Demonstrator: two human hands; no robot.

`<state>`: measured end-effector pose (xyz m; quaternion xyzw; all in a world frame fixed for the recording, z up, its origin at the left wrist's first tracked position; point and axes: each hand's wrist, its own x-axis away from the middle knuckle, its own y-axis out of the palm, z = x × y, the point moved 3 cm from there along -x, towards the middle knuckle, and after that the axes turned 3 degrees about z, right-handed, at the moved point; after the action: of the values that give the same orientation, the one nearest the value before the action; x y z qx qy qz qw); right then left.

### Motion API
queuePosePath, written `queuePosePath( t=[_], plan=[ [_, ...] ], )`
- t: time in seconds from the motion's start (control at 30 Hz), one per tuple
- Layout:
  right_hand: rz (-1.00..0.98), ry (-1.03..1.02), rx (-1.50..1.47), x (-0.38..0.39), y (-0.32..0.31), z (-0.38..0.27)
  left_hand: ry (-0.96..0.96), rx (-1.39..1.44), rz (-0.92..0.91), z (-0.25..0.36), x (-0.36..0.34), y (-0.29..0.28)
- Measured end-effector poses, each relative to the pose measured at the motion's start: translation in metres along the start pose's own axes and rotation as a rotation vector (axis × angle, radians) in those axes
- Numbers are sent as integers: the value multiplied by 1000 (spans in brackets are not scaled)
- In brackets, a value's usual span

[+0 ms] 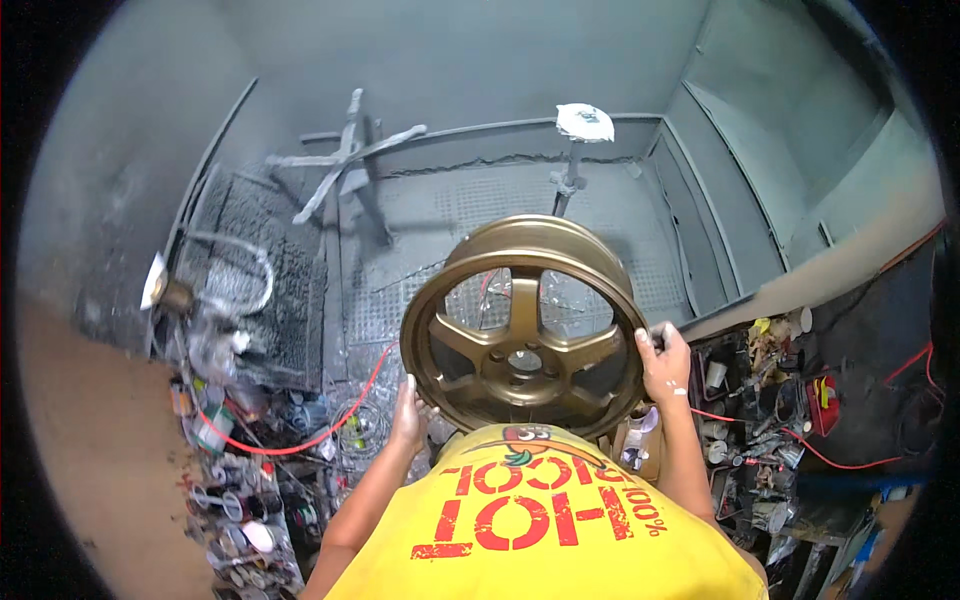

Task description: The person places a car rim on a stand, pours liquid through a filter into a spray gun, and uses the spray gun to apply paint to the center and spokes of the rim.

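A bronze-coloured car wheel rim (524, 300) is held up in front of my body, its spoked face tilted toward me. My left hand (409, 415) grips its lower left edge, with the fingers partly hidden behind the rim. On the right edge, my right hand (665, 362) is closed round the rim, thumb on the near side. White smudges mark the right wrist. Through the gaps between the spokes the grey floor shows. The lower edge of the rim is hidden by my yellow shirt (560, 540).
Ahead, a grey booth holds a stand with a white round top (585, 123) and a cross-armed stand (350, 160). A red hose (290, 448) curves over the left side. Cluttered cans and tools (250, 530) lie at left, with more clutter (765, 430) at right. A lamp (155, 282) stands far left.
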<state>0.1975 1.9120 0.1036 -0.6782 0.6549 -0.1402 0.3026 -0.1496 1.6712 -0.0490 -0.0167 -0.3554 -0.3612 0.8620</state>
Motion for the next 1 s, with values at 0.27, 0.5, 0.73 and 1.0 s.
queuePosePath(
  t=[0.27, 0.5, 0.73, 1.0],
  plan=[
    [142, 11, -86, -198, 70, 47, 77, -26, -150, 89, -198, 108],
    [182, 21, 77, -444, 77, 47, 156, -89, -188, 257, -312, 289],
    [126, 204, -114, -606, 83, 86, 174, -349, -116, 361, -374, 394],
    [-61, 467, -309, -638, 156, 178, 80, -461, -68, 347, -430, 413]
  ],
)
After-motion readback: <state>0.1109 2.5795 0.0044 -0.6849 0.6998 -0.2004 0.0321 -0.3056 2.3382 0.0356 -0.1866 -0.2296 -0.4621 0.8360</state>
